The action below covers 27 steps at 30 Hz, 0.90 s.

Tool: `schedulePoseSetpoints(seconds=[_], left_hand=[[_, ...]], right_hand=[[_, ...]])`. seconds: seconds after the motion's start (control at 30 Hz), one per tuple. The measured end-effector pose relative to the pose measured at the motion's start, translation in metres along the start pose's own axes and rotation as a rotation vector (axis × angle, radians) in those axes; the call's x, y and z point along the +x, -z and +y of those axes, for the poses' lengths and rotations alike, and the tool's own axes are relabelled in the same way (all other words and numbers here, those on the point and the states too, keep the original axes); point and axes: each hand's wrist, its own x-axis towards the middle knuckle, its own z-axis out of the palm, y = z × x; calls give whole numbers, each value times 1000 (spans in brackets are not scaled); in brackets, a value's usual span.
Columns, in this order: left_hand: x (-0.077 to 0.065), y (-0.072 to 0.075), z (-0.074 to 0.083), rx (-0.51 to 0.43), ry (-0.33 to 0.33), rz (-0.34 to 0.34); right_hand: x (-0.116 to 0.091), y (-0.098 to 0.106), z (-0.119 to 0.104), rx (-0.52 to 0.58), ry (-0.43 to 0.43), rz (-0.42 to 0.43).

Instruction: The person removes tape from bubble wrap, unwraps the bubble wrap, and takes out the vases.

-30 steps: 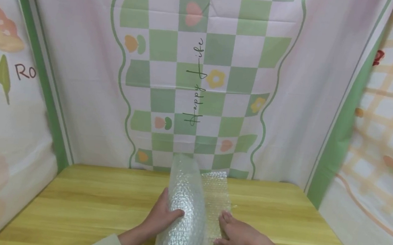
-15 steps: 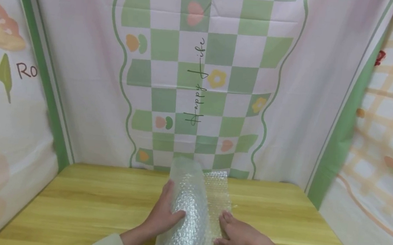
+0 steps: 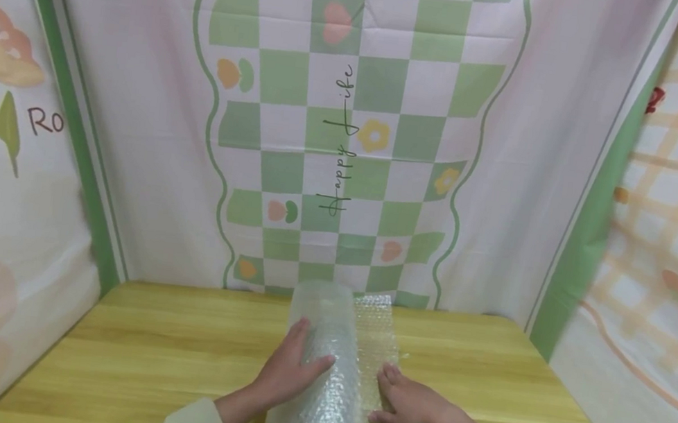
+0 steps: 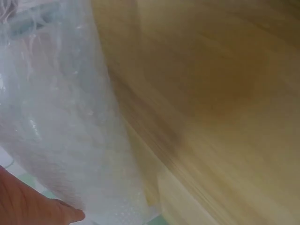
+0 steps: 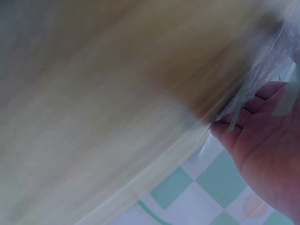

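A roll of clear bubble wrap [image 3: 325, 416] lies lengthwise on the table, with a loose flap [image 3: 376, 341] spread flat along its right side. My left hand [image 3: 288, 373] rests on the roll's upper left side, fingers extended and thumb spread across the top. In the left wrist view the roll [image 4: 70, 117] fills the left side, above a fingertip of the left hand [image 4: 33, 206]. On the flap's right edge, my right hand [image 3: 414, 407] presses with straight fingers. The right wrist view shows that palm [image 5: 274, 150] beside the crinkled film [image 5: 281, 47]. The roll's near end is cut off.
The yellow wood-grain table [image 3: 174, 339] extends to both sides of the roll. Behind it hangs a green-and-white checked curtain [image 3: 378, 90]. Printed cloths enclose the left side [image 3: 18, 217] and right side [image 3: 654, 254].
My left hand has shifted slightly right over the roll, and the roll's far end sits lower and a little further right. My right hand stays in place.
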Motion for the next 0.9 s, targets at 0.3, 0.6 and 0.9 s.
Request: schedulePoseSetpoints(seconds=[0.3,0.6,0.9], left_hand=[[2,-7,7,73,50,1],[3,-8,11,121,96,-22],[2,-9,11,119,89,-24]], right_hand=[[0,0,-1,22,-13,1],[-1,-1,-2,22,-15,14],[1,-1,-1,10,-10,4]])
